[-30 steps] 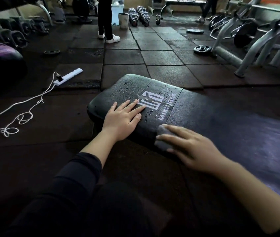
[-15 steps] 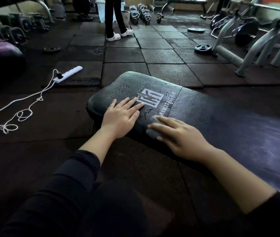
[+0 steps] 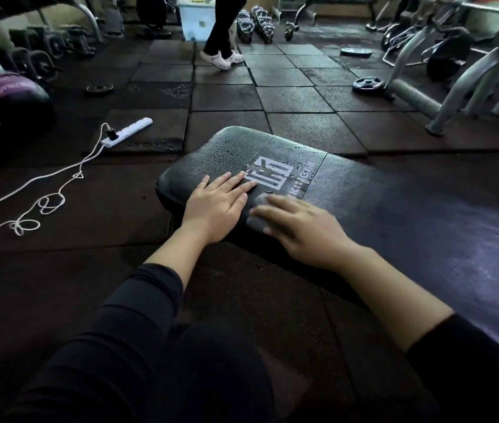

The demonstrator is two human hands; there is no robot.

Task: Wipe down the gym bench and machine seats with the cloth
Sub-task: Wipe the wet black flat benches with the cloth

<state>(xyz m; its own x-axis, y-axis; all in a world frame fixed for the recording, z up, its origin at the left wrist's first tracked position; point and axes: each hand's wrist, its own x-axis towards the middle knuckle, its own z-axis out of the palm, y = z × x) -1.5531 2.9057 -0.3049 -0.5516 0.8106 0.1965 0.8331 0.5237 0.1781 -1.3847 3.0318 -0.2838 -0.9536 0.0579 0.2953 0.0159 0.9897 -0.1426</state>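
Cloth (image 3: 257,213) mostly hidden under right hand (image 3: 301,230), fingers flat pressing it onto bench pad (image 3: 394,209) beside logo; left hand (image 3: 216,204) flat alongside; right hand motion-blurred, bench cut off at right

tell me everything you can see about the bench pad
The bench pad is a long, black, low cushion with a leather-like textured cover and rounded corners. A seam crosses its near end beside a worn white printed logo. Water droplets bead on the end section; the far stretch shows a dull sheen. The left hand lies flat on it, and the right hand presses a grey cloth against its edge.
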